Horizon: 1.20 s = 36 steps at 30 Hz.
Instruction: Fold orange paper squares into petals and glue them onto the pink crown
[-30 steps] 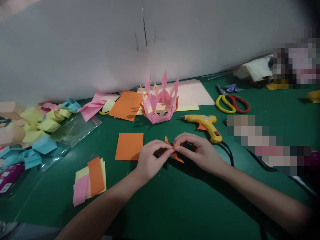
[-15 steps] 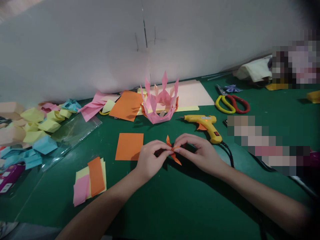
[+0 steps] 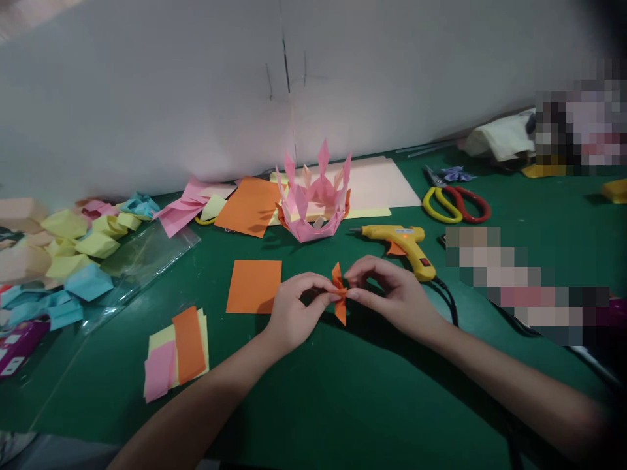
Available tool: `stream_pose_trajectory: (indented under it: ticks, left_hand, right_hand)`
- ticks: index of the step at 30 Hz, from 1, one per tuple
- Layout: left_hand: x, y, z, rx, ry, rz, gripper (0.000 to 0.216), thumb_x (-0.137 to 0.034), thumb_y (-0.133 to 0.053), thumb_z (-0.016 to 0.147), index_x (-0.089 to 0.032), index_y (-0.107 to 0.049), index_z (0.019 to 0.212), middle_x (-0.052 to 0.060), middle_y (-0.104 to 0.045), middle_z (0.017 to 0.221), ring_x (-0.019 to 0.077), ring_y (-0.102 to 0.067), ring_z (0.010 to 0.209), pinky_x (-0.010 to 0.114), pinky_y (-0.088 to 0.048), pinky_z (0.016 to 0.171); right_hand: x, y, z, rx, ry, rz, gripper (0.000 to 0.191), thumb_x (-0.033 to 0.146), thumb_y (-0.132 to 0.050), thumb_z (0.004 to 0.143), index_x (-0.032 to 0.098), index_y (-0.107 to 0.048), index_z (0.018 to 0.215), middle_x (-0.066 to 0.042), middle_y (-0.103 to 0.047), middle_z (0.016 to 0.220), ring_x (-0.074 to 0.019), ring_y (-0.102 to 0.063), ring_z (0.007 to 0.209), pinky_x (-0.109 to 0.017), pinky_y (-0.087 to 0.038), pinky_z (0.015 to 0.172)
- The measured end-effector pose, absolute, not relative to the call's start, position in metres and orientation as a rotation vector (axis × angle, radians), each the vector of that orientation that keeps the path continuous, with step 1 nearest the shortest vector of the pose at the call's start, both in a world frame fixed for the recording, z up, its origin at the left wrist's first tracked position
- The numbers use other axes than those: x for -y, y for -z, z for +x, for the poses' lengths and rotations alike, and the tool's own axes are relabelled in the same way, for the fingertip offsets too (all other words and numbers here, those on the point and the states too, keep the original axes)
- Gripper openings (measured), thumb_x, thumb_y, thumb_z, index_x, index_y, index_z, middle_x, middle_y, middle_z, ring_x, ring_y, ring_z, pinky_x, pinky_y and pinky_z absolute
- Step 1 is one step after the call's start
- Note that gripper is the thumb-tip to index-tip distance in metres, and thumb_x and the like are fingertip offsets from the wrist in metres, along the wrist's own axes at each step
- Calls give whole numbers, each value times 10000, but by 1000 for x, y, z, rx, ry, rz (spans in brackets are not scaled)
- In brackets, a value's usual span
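Between my hands, above the green table, is a small folded orange paper piece (image 3: 339, 310) with pointed ends up and down. My left hand (image 3: 298, 312) pinches its middle between thumb and forefinger. On the other side, my right hand (image 3: 392, 294) has its thumb tip against the piece, with the forefinger bent close by. A flat orange paper square (image 3: 252, 287) lies beside my left hand, partly behind its knuckles. Just past my right hand rests a yellow glue gun (image 3: 399, 235). Beyond both hands stands a pink folded-paper crown (image 3: 313, 228) with pointed tips.
Red-and-yellow-handled scissors (image 3: 455, 203) lie at the back right. Folded paper pieces (image 3: 73, 245) are heaped at the left, near a clear plastic bag (image 3: 147, 267). Small paper strips (image 3: 189, 346) lie at the front left. A white wall (image 3: 196, 98) borders the table (image 3: 392, 405).
The orange folded paper has turned, so its pointed ends now stand nearly vertical. My right forefinger has lifted and drawn back slightly from it. The left hand has hardly moved.
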<state>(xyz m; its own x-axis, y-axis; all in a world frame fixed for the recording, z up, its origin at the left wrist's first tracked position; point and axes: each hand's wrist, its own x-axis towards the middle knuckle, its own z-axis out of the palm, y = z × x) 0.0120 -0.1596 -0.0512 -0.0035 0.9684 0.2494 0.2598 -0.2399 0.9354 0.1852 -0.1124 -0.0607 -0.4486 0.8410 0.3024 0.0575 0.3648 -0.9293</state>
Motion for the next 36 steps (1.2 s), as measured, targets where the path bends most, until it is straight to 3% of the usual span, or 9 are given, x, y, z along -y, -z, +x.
stream_pose_trajectory:
  ticks: [6,14,20,27,32,36]
  left_hand:
    - [158,59,11,-1097,-1382,1403,63,-210,-676,758,-172,-628,772,37,-666,827,140,-658,775,273,-551,729]
    - [155,56,11,-1084,-1361,1232,149,-263,-701,733,-176,-580,739,39,-672,856,157,-663,816,313,-538,773]
    - [152,58,10,-1120,-1242,1229,160,-266,-687,735,-177,-556,754,34,-670,836,163,-661,822,326,-527,788]
    - [155,58,11,-1088,-1145,1219,112,-217,-637,771,-170,-550,823,43,-646,886,152,-649,844,313,-529,793]
    - [155,53,12,-1094,-1141,1226,279,-185,-715,686,-171,-609,943,73,-684,951,180,-669,874,347,-540,824]
    - [153,52,10,-1223,-1164,1198,160,-239,-711,692,-156,-666,821,60,-707,831,174,-678,766,346,-561,762]
  right_hand:
    - [113,68,184,1653,-1545,-747,349,329,-723,726,266,-495,982,18,-555,855,-126,-571,732,-279,-503,669]
    - [115,68,182,1749,-1513,-772,386,263,-636,799,257,-487,1155,0,-600,840,-129,-593,745,-281,-505,718]
    - [113,66,184,1690,-1526,-800,280,340,-592,833,227,-562,1087,-11,-623,797,-131,-585,693,-285,-499,667]
    - [110,60,182,1575,-1525,-937,268,432,-679,740,186,-632,835,-26,-638,775,-133,-586,664,-281,-508,627]
    - [109,59,183,1538,-1634,-910,233,399,-683,748,193,-622,837,-15,-641,785,-131,-613,690,-282,-524,678]
    - [107,61,184,1518,-1771,-844,214,364,-667,766,185,-624,877,-18,-665,789,-129,-632,715,-289,-521,728]
